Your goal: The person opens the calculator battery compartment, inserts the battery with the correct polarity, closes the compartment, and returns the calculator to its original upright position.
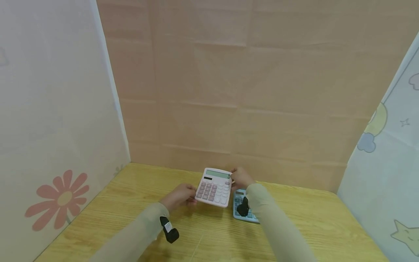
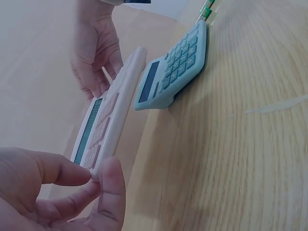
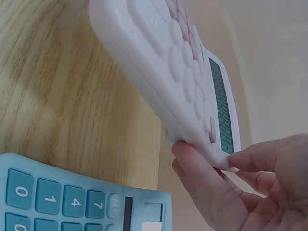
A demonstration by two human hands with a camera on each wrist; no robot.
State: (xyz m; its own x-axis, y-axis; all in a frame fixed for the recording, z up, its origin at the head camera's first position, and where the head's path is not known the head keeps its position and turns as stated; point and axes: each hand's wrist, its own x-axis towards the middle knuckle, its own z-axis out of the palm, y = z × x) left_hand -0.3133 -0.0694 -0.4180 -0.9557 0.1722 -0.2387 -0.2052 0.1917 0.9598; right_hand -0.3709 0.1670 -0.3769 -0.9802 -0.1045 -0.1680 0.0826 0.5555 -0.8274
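Both hands hold a pale pink calculator [image 1: 214, 187] tilted up above the table, its screen side toward the back. My left hand [image 1: 178, 197] pinches its left edge between thumb and fingers. At the upper right corner, my right hand [image 1: 241, 178] grips it, thumb by the screen and fingers beneath, as the right wrist view shows. A blue-green calculator [image 1: 240, 214] lies on the table to the right, partly hidden by the right forearm in the head view. In the left wrist view this second calculator [image 2: 173, 67] stands apart from the pink one.
The wood-grain table [image 1: 294, 218] ends at a brown sheet-covered back wall [image 1: 245, 109]. White sheets with printed pictures hang at the left [image 1: 59, 127] and right. Small green objects [image 2: 207, 10] lie beyond the blue-green calculator in the left wrist view.
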